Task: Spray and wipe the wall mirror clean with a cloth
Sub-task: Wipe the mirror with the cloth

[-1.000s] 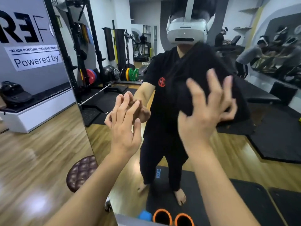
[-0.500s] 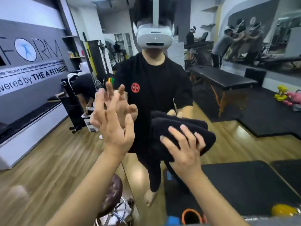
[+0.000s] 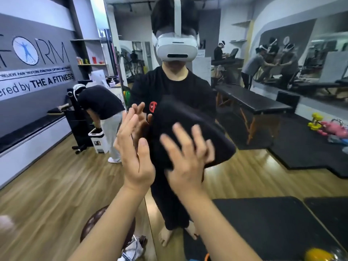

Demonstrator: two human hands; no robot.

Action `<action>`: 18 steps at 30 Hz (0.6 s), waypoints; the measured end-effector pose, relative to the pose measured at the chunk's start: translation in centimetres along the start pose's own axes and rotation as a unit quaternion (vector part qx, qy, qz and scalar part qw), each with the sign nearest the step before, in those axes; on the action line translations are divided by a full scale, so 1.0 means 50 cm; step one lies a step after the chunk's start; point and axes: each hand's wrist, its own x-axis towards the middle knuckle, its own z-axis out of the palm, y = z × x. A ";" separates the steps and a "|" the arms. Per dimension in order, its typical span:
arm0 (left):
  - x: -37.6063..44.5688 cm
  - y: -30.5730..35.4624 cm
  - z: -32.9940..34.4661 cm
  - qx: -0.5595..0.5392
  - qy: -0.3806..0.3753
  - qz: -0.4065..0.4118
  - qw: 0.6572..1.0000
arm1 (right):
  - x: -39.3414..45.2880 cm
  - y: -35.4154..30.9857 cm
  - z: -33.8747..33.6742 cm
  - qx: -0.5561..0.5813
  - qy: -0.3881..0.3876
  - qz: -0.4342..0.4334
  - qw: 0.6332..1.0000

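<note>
While the right hand (image 3: 185,162) is pressing the dark cloth (image 3: 190,129) flat against the wall mirror (image 3: 263,176) with fingers spread, the left hand (image 3: 135,147) is resting open-palmed just left, holding nothing, the cloth's long axis slanting down-right

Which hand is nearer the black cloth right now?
Right. The right hand presses flat on the black cloth; the left hand is flat against the mirror beside it.

A wood-plank gym floor (image 3: 47,194) carries a brown tufted stool (image 3: 90,225) on a chrome base beside the mirror's edge, a white lidded bin (image 3: 98,141) farther back, and a black wheeled chair base (image 3: 80,148) near the bin.
</note>
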 end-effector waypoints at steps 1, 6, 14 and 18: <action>0.001 0.004 -0.003 -0.005 0.003 -0.007 1.000 | -0.048 -0.011 0.015 -0.001 -0.023 -0.044 0.999; -0.022 0.030 -0.031 0.077 -0.036 -0.024 0.996 | -0.207 -0.011 0.049 0.008 -0.090 -0.142 0.986; -0.046 0.003 -0.045 0.180 -0.128 0.058 0.974 | -0.083 0.028 -0.021 0.039 0.002 -0.008 0.999; -0.043 -0.024 -0.045 0.164 -0.211 0.179 0.947 | -0.044 0.020 -0.018 0.036 0.074 0.149 0.985</action>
